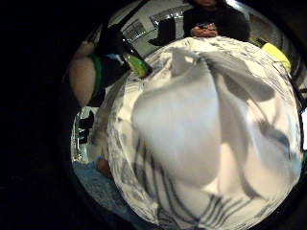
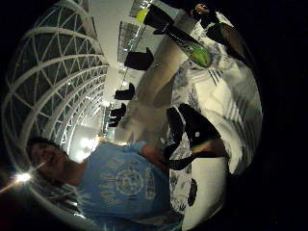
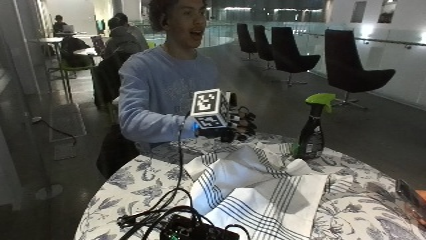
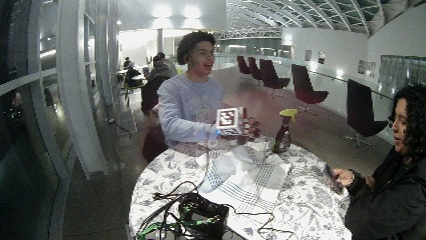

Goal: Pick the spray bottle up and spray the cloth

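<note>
A white cloth [image 3: 259,192] with dark stripes lies rumpled in the middle of the round floral table [image 3: 140,185]. The dark spray bottle [image 3: 311,134] with a green trigger head stands upright just past the cloth's far right corner. My gloved right hand [image 3: 234,126] hovers above the table's far edge, behind the cloth and to the left of the bottle. Its fingers are loosely curled and hold nothing. The cloth [image 1: 201,134] fills the little finger side palm view, with the bottle [image 1: 134,61] beside it. In the thumb side palm view the bottle [image 2: 190,45] shows beyond the black fingers [image 2: 192,127].
A black device [image 3: 193,229] with cables sits at the table's near edge, its cable running up toward the hand. A phone-like object [image 3: 403,190] lies at the table's right edge. Black chairs [image 3: 353,62] stand well behind the table.
</note>
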Action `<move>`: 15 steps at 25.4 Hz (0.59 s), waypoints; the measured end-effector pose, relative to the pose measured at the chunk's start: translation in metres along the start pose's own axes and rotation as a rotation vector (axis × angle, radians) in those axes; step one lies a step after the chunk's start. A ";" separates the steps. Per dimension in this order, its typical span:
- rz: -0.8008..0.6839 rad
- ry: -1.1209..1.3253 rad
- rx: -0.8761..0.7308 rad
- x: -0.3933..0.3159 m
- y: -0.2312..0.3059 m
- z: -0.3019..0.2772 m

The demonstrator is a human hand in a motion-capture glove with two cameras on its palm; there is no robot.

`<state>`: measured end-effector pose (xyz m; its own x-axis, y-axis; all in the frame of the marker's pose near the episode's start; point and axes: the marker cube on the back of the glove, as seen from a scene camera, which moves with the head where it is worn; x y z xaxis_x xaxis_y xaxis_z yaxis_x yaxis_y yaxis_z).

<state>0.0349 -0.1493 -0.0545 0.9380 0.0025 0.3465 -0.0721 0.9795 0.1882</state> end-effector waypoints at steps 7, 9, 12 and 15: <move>0.107 0.177 0.073 0.011 0.114 -0.025; 0.141 0.246 0.094 0.023 0.135 -0.040; 0.184 0.309 0.125 0.037 0.165 -0.056; 0.223 0.350 0.149 0.048 0.188 -0.065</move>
<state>0.0883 0.0476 -0.0620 0.9503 0.3041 0.0669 -0.3103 0.9074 0.2835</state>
